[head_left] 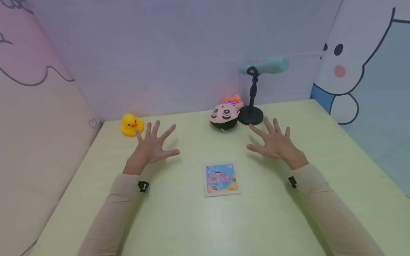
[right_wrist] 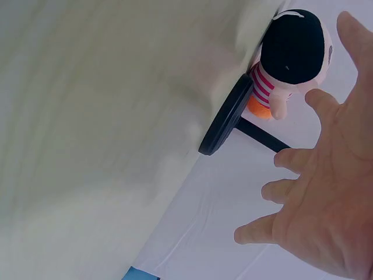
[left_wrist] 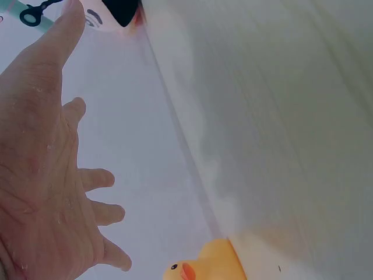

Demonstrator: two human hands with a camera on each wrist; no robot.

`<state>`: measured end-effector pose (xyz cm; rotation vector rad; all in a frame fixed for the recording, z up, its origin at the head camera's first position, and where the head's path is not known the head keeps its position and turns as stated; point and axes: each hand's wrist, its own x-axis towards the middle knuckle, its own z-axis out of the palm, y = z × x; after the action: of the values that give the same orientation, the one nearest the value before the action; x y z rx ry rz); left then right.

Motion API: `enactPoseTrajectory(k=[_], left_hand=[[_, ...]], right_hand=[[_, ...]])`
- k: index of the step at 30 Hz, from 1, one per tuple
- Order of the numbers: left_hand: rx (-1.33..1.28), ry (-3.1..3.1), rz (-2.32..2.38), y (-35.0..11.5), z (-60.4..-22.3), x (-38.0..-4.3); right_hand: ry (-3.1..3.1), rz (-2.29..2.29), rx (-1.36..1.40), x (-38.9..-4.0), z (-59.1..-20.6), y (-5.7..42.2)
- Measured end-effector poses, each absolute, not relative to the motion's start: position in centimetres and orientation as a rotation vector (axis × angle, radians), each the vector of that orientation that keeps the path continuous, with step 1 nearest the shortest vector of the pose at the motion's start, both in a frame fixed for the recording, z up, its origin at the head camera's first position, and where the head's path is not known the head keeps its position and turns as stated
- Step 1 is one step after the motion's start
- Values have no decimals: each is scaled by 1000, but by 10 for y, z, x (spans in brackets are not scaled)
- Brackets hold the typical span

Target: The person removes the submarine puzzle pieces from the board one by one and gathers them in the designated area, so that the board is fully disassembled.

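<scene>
Fingers spread wide, my left hand (head_left: 152, 147) is held over the left part of the table and grips nothing. Just beyond its fingertips sits a yellow rubber duck (head_left: 131, 125), which also shows at the bottom of the left wrist view. My right hand (head_left: 278, 144), likewise spread and holding nothing, is over the right part, nearest the black round-based stand (head_left: 251, 115). Between the hands and closer to me lies a square picture puzzle (head_left: 221, 178) in a pale frame, with a pink and teal design. Neither hand touches it.
A plush doll (head_left: 225, 113) with black hair and a striped top lies at the back beside the stand. A mint-green cylinder (head_left: 272, 65) rests across the stand's top. Fabric walls (head_left: 160, 57) close off the back and both sides of the pale table (head_left: 192, 227).
</scene>
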<state>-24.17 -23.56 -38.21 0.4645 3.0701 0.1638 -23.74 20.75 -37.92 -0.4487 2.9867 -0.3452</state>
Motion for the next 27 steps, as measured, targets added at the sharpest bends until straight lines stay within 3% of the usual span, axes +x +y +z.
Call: enactPoseTrajectory(k=[27], left_hand=[[610, 3100, 42, -216, -387, -237]], right_hand=[[2996, -278, -536, -240, -382, 191]])
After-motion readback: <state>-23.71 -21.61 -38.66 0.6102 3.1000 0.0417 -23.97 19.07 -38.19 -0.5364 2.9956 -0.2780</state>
